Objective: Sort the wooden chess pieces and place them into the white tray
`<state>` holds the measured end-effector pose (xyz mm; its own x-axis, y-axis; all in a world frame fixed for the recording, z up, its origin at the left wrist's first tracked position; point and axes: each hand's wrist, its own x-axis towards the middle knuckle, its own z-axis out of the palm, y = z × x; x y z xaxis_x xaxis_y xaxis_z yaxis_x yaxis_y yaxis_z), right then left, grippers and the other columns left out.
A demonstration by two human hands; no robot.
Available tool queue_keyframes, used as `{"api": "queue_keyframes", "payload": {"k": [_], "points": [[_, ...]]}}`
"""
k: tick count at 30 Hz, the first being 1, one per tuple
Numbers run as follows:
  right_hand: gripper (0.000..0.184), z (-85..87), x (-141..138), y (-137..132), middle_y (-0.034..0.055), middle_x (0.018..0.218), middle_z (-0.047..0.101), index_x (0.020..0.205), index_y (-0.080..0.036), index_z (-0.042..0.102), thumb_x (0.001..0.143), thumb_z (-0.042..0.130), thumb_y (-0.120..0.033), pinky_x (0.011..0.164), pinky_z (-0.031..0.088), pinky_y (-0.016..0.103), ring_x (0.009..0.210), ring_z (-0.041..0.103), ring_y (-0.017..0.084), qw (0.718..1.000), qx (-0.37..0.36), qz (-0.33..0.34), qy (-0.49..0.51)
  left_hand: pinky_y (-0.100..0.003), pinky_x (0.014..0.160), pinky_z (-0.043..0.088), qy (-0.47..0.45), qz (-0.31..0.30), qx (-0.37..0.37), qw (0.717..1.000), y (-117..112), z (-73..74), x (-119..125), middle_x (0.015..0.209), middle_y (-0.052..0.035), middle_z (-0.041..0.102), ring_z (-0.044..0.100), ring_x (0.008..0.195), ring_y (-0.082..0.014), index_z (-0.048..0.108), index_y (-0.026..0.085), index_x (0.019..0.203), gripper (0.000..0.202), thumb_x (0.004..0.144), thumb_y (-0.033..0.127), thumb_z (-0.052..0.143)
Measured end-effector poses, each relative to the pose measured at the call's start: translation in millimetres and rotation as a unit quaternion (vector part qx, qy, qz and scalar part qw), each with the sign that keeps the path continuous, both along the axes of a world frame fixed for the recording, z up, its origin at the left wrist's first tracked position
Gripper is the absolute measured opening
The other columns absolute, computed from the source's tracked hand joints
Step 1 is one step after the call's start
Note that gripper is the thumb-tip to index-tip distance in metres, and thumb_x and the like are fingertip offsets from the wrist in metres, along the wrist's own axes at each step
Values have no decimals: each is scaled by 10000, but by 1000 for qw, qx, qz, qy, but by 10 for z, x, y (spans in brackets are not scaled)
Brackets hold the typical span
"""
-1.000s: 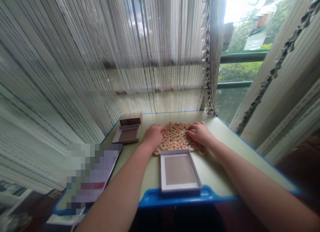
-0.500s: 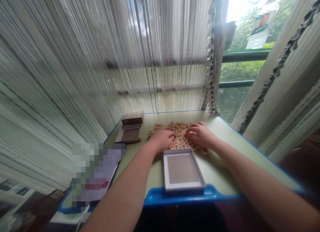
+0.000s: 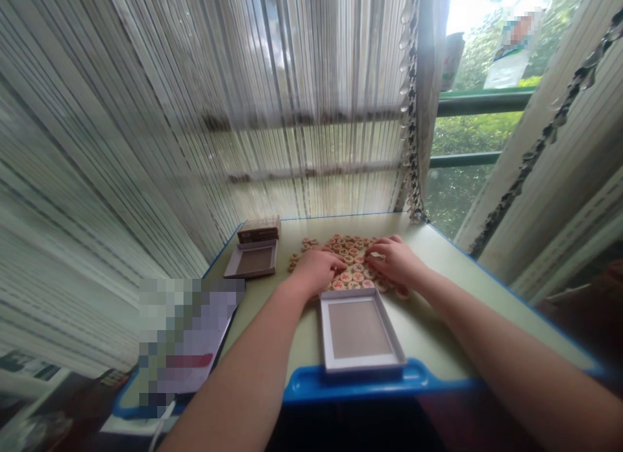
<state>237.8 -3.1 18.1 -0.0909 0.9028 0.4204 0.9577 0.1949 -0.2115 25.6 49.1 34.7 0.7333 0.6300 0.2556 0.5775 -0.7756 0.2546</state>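
Pale string curtains [image 3: 243, 115] hang close behind a cream table [image 3: 438, 335] with a blue rim, and past a beaded cord a window [image 3: 462, 179] shows green bars and leaves. Seen from the head camera, a shallow grey box [image 3: 363, 364] with a white frame lies open at the table's near edge, its floor bare. Just beyond the grey box's far side lies a spread of round wooden game discs [image 3: 353, 248], light tan, flat on the table in one layer and packed edge to edge, each with a red or dark character on its face; a few strays sit loose beyond the box's far left corner. The left hand [image 3: 318, 270] rests palm down on the discs nearest the box's far left corner, its fingers drawn together and bent under, so whether they pinch a disc cannot be told. The right hand [image 3: 396, 261] lies palm down beyond the box's far right corner, fingers narrowly parted and curved, tips on the discs; a grip on any one disc cannot be made out. Farther left of the grey box sit a second open tray [image 3: 253, 261] and, behind that, a closed wooden case [image 3: 257, 228].
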Motion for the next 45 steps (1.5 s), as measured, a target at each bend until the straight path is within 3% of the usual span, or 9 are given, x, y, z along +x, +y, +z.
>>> {"api": "queue_keyframes", "payload": {"k": [9, 13, 16, 19, 27, 32, 38, 42, 45], "points": [[254, -13, 12, 51, 50, 920, 693, 902, -222, 712, 821, 512, -356, 845, 375, 334, 888, 531, 213, 999, -29, -19, -12, -301, 919, 431, 2, 82, 18, 996, -61, 75, -31, 968, -24, 708, 571, 994, -190, 732, 230, 877, 288, 745, 115, 503], [269, -18, 26, 72, 51, 920, 696, 891, -216, 712, 837, 479, -339, 789, 395, 326, 832, 539, 207, 998, -25, -54, 7, -265, 671, 469, 28, 141, -38, 989, -176, 258, -128, 839, -60, 695, 610, 748, -186, 698, 188, 824, 237, 766, 357, 543], [272, -40, 35, 97, 46, 895, 701, 873, -226, 717, 821, 504, -387, 765, 410, 323, 833, 547, 212, 997, -25, -70, 26, -232, 561, 418, 56, 97, -108, 988, -256, 370, -192, 743, -38, 676, 588, 639, -153, 680, 178, 772, 328, 735, 479, 555], [280, -73, 39, 140, 43, 853, 700, 812, -242, 726, 786, 542, -452, 761, 420, 328, 820, 565, 210, 996, -30, -73, 38, -228, 527, 387, 98, 52, -167, 980, -306, 403, -196, 711, -9, 673, 572, 598, -138, 687, 198, 757, 236, 696, 403, 588], [179, -5, -2, 126, 42, 844, 708, 833, -198, 694, 726, 620, -320, 715, 454, 293, 770, 613, 186, 983, -37, -79, 161, -226, 517, 357, 117, 1, -156, 981, -244, 301, -189, 645, 11, 651, 551, 582, -129, 668, 203, 675, 138, 658, 254, 541], [217, 156, -184, -120, 32, 892, 694, 866, -218, 679, 740, 619, -384, 744, 461, 294, 827, 614, 184, 975, -4, 13, 224, -217, 511, 359, 108, 16, -174, 979, -221, 306, -246, 632, 8, 643, 542, 570, -121, 662, 190, 668, 133, 655, 264, 553], [88, 238, -382, -392, 12, 781, 662, 786, -243, 688, 738, 646, -304, 696, 447, 278, 772, 578, 170, 965, -122, 212, 91, -209, 523, 379, 115, 13, -210, 971, -229, 381, -302, 651, 10, 652, 557, 586, -125, 683, 190, 713, 162, 621, 216, 552], [91, 167, -400, -391, 44, 782, 627, 815, -221, 690, 769, 625, -266, 703, 433, 289, 793, 540, 176, 966, -48, 256, 4, -208, 523, 377, 125, 27, -213, 969, -235, 396, -305, 676, 3, 666, 565, 601, -131, 696, 191, 730, 201, 594, 188, 548], [110, 145, -375, -384, 59, 808, 601, 818, -216, 695, 770, 630, -291, 636, 416, 271, 798, 523, 179, 969, -20, 243, -21, -221, 493, 345, 127, 49, -182, 974, -285, 394, -240, 639, -8, 653, 543, 571, -134, 694, 182, 694, 170, 618, 272, 571]]}}
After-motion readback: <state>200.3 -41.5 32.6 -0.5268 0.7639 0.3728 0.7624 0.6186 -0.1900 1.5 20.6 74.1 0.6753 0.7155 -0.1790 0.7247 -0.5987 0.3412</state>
